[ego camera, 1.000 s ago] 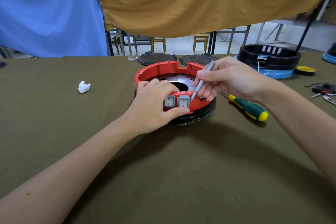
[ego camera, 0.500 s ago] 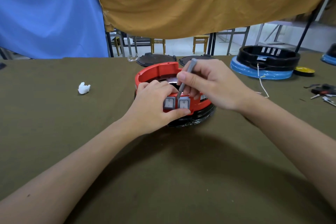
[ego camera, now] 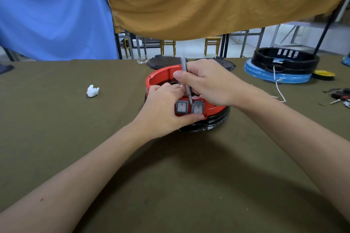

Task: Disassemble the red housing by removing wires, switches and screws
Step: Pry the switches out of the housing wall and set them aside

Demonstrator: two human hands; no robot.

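At the centre of the olive-green table cloth (ego camera: 170, 185), the red housing (ego camera: 161, 73) is sitting on a black ring base (ego camera: 217, 122), with its two grey rocker switches (ego camera: 190, 107) facing the camera on the near wall.

The left hand (ego camera: 161, 108) is gripping the near-left part of the housing. Its fingers are curling over the top rim into the interior, and its thumb is pressing along the lower edge of the wall just beneath both switches. The left forearm is extending from the lower-left corner of the view toward the housing.

The right hand (ego camera: 210, 83) is pinching a slim grey tool (ego camera: 186, 79) between the thumb and the curled fingers. The tool is standing nearly upright, tilted slightly, and its lower tip is meeting the top edge of the switch panel at the gap between the two switches. The right hand is hovering over the housing opening, covering most of its right side, and the right forearm is entering from the lower-right.

A crumpled white scrap (ego camera: 92, 91) is lying on the cloth well left of the housing. At the far right, a black housing on a blue ring (ego camera: 280, 66) is resting near the table edge, with a white wire (ego camera: 278, 87) trailing from it toward the near side. Two dark round lids (ego camera: 164, 62) are lying just behind the red housing.
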